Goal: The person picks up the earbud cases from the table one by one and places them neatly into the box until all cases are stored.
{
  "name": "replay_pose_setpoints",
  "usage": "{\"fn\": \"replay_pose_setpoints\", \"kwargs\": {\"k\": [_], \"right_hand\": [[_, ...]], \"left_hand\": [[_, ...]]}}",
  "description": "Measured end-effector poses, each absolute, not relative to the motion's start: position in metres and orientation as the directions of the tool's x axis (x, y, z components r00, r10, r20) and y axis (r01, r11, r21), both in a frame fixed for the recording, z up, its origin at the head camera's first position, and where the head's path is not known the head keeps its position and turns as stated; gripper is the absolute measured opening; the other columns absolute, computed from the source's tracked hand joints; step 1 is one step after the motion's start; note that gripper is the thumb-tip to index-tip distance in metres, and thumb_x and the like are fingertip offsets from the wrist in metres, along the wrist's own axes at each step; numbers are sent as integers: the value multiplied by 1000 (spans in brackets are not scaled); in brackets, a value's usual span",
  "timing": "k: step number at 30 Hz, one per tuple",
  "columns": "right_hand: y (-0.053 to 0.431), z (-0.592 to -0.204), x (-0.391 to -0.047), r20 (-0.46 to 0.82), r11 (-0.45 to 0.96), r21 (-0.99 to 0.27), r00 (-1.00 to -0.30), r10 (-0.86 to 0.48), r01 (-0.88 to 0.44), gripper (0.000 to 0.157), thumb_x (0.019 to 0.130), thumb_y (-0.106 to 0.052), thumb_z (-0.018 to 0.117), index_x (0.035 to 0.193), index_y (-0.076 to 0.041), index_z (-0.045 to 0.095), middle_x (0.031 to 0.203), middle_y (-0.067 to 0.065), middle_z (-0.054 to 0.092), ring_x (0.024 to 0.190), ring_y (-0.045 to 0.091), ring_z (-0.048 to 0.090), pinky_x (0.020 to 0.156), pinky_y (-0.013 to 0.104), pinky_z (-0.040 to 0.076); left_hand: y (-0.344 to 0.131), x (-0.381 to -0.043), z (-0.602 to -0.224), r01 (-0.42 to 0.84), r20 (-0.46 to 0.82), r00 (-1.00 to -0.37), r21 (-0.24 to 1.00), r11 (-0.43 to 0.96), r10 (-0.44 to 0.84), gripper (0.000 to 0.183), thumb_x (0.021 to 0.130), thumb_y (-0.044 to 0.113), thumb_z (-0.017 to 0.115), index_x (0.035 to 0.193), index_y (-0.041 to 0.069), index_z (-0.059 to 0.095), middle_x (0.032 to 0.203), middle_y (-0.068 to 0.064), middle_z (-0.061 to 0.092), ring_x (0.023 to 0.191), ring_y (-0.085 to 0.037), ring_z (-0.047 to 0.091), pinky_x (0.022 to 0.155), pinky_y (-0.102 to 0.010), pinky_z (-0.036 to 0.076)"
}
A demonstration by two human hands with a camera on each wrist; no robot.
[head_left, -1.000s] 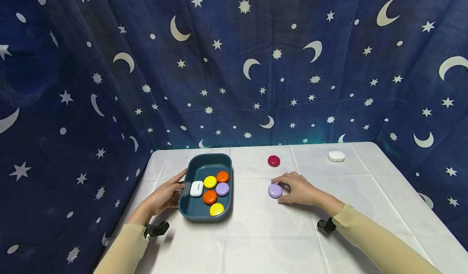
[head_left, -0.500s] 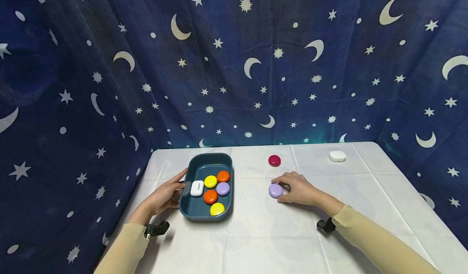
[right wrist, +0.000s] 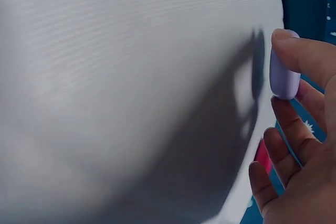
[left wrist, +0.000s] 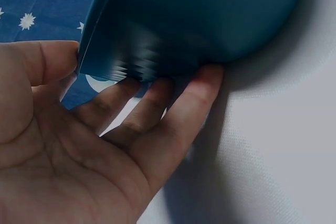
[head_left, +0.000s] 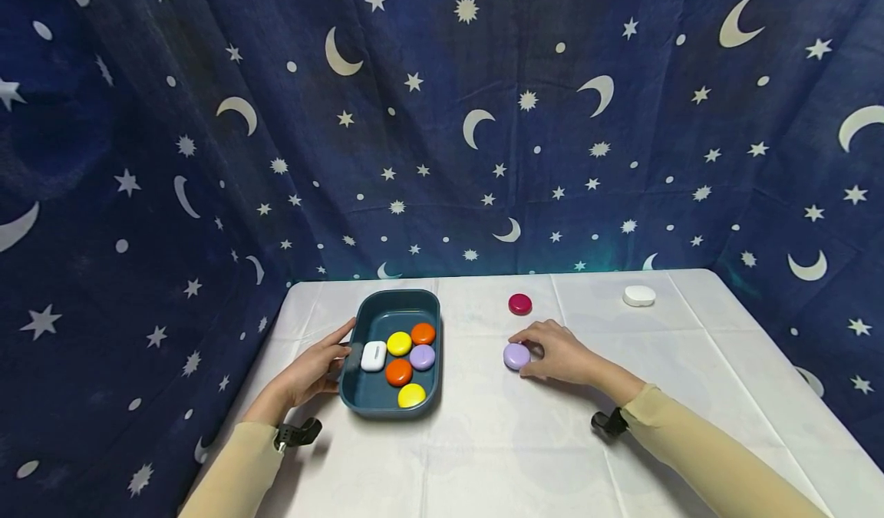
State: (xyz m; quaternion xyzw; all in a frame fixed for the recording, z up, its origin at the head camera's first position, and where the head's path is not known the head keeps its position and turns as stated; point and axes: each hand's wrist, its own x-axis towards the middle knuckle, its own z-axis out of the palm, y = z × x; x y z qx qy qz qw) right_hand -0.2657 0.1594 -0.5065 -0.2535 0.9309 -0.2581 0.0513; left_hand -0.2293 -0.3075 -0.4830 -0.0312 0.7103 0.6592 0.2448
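My right hand point(head_left: 562, 353) pinches a glossy lavender disc point(head_left: 516, 356) between thumb and finger. In the right wrist view the disc point(right wrist: 285, 74) is seen edge-on, its shadow apart from it on the cloth, and the other fingers are spread below. My left hand point(head_left: 311, 368) touches the left side of a dark teal tray point(head_left: 388, 410). In the left wrist view its fingers point(left wrist: 191, 98) lie against the tray's outer wall, the thumb at the rim. Inside the tray are a white squarish case point(head_left: 374, 356) and several yellow, orange and lavender discs point(head_left: 423, 357).
A dark red disc point(head_left: 520, 304) lies behind my right hand on the white tablecloth point(head_left: 497, 456). At the back right sits a white oval case point(head_left: 638, 296). A blue star-and-moon curtain point(head_left: 442, 119) hangs behind the table and along its sides.
My right hand, loosely around the lavender disc before, has shifted slightly left and away from me together with the disc. The left hand and tray keep their places.
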Motion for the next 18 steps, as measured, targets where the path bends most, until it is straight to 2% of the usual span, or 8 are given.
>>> {"fn": "replay_pose_setpoints", "kwargs": {"k": [5,11,18], "right_hand": [[149,-497,-271,109,691,-525,-844,-524,-497,52,68,-37,80,117,-31,63,109,-11,57,99,13,42,83,39,33],[130,-482,-280,179,650,-535,-824,-537,-540,52,69,-36,80,117,-33,62,111,-14,56,106,14,41,90,43,30],[106,-468,-289,207,621,-554,-814,-543,-555,51,69,-36,80,117,-33,63,107,-17,54,101,11,40,85,37,33]], "left_hand": [[-307,-229,-482,-369,-392,-877,920,134,277,57,97,20,41,144,47,23,117,-22,48,103,-29,51,73,-49,47],[-307,-229,-482,-365,-392,-880,919,147,268,58,96,19,41,143,47,23,113,-22,51,102,-29,52,74,-48,47],[-307,-228,-482,-364,-394,-880,918,156,266,57,96,21,42,144,47,23,113,-21,49,102,-29,51,73,-48,47]]}}
